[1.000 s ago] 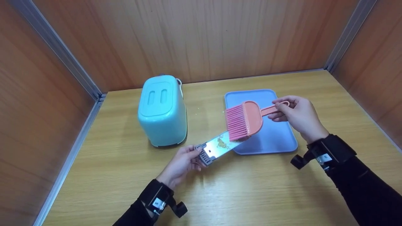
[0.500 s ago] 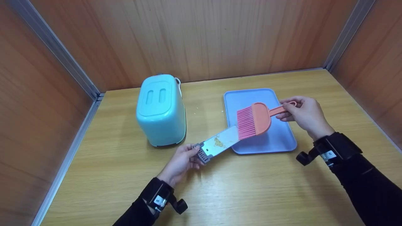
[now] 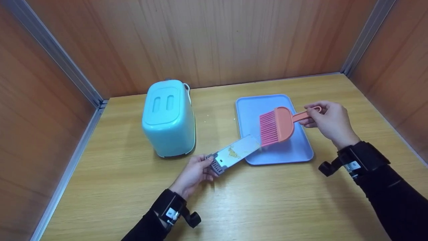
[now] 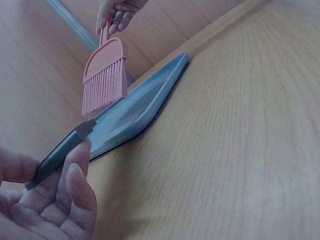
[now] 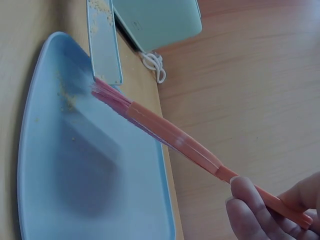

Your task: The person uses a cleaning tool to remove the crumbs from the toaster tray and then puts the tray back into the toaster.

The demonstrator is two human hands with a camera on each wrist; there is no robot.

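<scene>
Pinching the thin handle of a pink brush [image 3: 277, 126], the right hand [image 3: 329, 123] is holding its bristles over the blue tray [image 3: 287, 152], right at the far tip of a metal crumb tray [image 3: 235, 153]. The left hand [image 3: 193, 173] is gripping the crumb tray's dark end between thumb and curled fingers, its far end jutting over the blue tray's near-left corner. A teal toaster [image 3: 168, 118] is standing left of the blue tray.
</scene>
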